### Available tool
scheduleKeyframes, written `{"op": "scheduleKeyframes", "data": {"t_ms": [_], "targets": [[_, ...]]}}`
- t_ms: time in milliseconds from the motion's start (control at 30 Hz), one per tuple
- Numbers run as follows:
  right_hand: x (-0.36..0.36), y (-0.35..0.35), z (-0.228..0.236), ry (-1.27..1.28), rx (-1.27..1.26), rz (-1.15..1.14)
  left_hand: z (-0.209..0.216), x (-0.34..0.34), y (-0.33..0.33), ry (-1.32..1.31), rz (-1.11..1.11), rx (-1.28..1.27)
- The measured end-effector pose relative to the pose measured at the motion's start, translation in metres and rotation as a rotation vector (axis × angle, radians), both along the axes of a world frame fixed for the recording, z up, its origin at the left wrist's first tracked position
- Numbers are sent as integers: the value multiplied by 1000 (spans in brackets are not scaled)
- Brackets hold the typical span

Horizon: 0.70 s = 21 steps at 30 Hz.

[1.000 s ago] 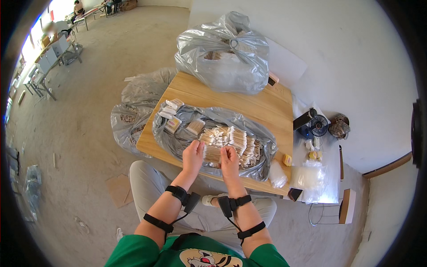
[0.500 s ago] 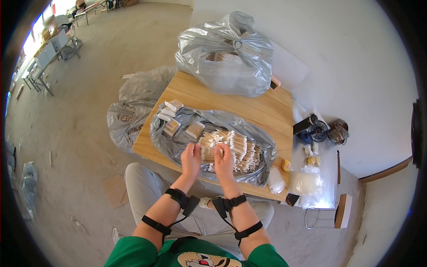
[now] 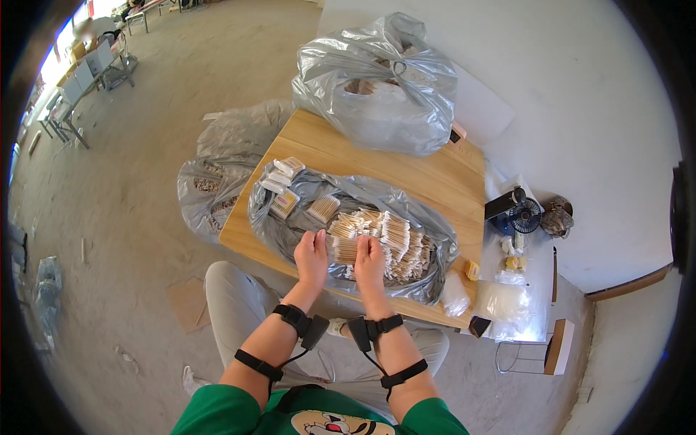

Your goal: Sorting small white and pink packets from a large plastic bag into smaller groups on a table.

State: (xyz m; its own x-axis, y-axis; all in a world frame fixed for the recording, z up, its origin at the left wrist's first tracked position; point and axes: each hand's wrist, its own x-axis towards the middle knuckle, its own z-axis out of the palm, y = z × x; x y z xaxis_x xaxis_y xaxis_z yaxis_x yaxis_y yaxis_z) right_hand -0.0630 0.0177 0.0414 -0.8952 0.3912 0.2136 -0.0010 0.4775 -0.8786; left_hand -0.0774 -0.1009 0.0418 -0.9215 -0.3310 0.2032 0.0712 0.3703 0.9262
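Observation:
A small flat bundle of cotton swabs [image 3: 345,250] lies between my two hands, over the near side of a grey plastic bag [image 3: 286,235] spread open on the table. My right hand [image 3: 370,262] is closed on the bundle's right end. At its left end my left hand [image 3: 312,255] is closed, thumb up; what it pinches is too small to make out. A heap of loose cotton swabs [image 3: 395,235] fills the bag's right half, beside and beyond my right hand. Another swab bundle [image 3: 323,209] lies farther off, and several white packets of swabs [image 3: 285,204] sit at the bag's left end.
The wooden table [image 3: 428,185] bears a large grey plastic sack [image 3: 373,94] at its far side. At right are a black fan [image 3: 525,215], a small yellow box [image 3: 473,270] and clear plastic bags [image 3: 504,301]. Filled sacks [image 3: 206,185] stand on the floor at left.
My hands have drawn slightly apart, with the right hand moving a little to the right along with the swab bundle. The whole view has shifted slightly.

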Motion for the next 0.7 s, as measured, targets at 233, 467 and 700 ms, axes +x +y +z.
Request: {"op": "scheduleKeyframes", "data": {"t_ms": [233, 467, 700], "targets": [[-8, 19, 17, -188, 102, -67, -19, -19, -20, -97, -24, 202], [-21, 23, 16, -77, 183, -54, -22, -30, -24, -62, -102, 24], [-36, 45, 18, -42, 261, -106, -32, -41, -41, -90, 12, 42]]}}
